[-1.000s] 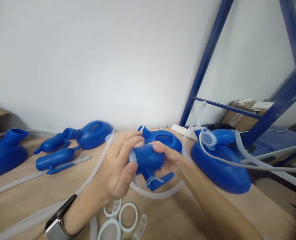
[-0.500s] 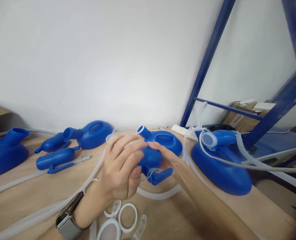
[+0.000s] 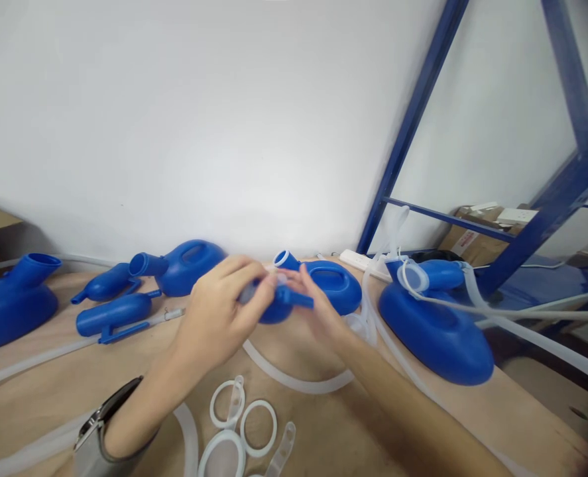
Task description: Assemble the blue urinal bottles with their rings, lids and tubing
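Both hands meet above the middle of the wooden table (image 3: 353,430). My left hand (image 3: 219,318) is closed around a small blue plastic bulb-shaped part (image 3: 280,306), thumb and fingers pinching its near end. My right hand (image 3: 316,308) touches the same part from the right, fingers curled at its top where a small clear piece shows; motion blurs the fingers. A clear flexible tube (image 3: 298,379) curves across the table just below the hands. A watch sits on my left wrist (image 3: 92,437).
Blue plastic jugs lie along the back: one far left (image 3: 12,301), one with a handle (image 3: 184,265), one behind the hands (image 3: 336,285), a large one right (image 3: 435,331). Two blue bulb parts (image 3: 117,313) lie left. White rings (image 3: 244,424) lie near. A blue rack (image 3: 547,218) stands right.
The hands have moved away from me and lower, with the blue part turned. My left hand shifted from cupping its end to pinching it; my right hand moved onto its top.
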`<state>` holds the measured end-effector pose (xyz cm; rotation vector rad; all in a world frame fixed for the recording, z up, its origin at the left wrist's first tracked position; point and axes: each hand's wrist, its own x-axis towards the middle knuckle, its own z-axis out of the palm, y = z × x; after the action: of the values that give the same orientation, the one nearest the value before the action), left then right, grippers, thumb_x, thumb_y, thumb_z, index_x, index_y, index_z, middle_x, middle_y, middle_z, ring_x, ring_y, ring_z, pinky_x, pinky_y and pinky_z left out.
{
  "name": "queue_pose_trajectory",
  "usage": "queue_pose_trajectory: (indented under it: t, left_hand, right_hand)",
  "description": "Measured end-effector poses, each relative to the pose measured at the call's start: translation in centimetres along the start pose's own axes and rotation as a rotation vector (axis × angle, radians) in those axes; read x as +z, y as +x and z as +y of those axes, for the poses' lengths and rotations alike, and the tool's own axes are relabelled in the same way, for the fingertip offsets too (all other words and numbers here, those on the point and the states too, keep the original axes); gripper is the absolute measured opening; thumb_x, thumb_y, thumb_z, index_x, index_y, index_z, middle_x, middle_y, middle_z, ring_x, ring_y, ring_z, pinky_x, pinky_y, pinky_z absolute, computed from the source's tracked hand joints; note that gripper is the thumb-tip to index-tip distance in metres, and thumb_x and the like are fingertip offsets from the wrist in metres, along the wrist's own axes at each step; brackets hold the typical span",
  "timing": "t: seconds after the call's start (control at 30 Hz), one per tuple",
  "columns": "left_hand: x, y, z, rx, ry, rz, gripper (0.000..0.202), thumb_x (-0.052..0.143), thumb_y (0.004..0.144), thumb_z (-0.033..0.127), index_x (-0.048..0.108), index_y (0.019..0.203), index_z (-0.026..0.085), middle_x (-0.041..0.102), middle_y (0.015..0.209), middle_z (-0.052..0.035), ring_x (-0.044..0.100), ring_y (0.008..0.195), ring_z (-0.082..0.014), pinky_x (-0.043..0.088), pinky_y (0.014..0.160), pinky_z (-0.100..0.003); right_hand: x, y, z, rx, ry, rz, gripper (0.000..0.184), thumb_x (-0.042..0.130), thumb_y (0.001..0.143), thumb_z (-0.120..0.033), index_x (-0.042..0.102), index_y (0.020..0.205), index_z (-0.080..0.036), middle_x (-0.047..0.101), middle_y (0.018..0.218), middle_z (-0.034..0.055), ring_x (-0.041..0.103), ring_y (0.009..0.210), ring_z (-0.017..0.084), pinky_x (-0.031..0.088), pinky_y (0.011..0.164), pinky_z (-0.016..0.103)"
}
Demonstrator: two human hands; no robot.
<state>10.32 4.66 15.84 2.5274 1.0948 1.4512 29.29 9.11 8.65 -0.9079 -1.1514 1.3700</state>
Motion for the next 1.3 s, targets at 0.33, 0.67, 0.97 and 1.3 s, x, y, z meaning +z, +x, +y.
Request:
queue_pose_trajectory:
  t: [0.33, 0.67, 0.97, 1.3]
  left_hand:
    - [1.1, 0.2, -0.4, -0.209, -0.215, -0.099, 0.033, 0.044, 0.108, 0.039, 0.065, 0.089, 0.021, 0.069, 0.088, -0.0013, 0.062, 0.081, -0.0182, 0.046, 0.076, -0.030]
    - [0.9, 0.4, -0.1, -0.284, -0.552, -0.282, 0.038, 0.057, 0.100, 0.043, 0.066, 0.071, 0.020, 0.072, 0.118, -0.0089, 0.069, 0.108, -0.0248, 0.058, 0.088, -0.034]
    - [0.3, 0.3, -0.5, -0.378, -0.348, -0.338, 0.037, 0.050, 0.100, 0.039, 0.070, 0.075, 0.021, 0.074, 0.080, -0.0011, 0.067, 0.080, -0.0211, 0.052, 0.075, -0.030]
    - [0.7, -0.1, 2.0, -0.281, -0.261, -0.239, 0.040, 0.049, 0.101, 0.041, 0.062, 0.071, 0.018, 0.062, 0.067, 0.0024, 0.053, 0.063, -0.0137, 0.038, 0.060, -0.027]
  right_hand:
    - [0.1, -3.1, -3.5, -0.527, -0.733, -0.210, 0.031, 0.051, 0.107, -0.046, 0.056, 0.131, -0.028, 0.071, 0.121, 0.0066, 0.065, 0.114, 0.024, 0.046, 0.105, 0.040]
    - [-0.2, -3.4, -4.0, -0.304, -0.324, -0.391, 0.050, 0.057, 0.097, -0.069, 0.046, 0.125, -0.030, 0.070, 0.097, 0.0005, 0.065, 0.088, 0.019, 0.048, 0.081, 0.031]
    - [0.0, -3.4, -3.8, -0.308, -0.457, -0.278, 0.022, 0.048, 0.107, -0.045, 0.044, 0.121, -0.029, 0.065, 0.088, -0.0012, 0.060, 0.079, 0.018, 0.048, 0.081, 0.034]
    - [-0.1, -3.4, -4.4, -0.429, -0.559, -0.276, 0.011, 0.047, 0.105, -0.037, 0.046, 0.110, -0.027, 0.054, 0.079, -0.0040, 0.050, 0.070, 0.015, 0.041, 0.068, 0.029]
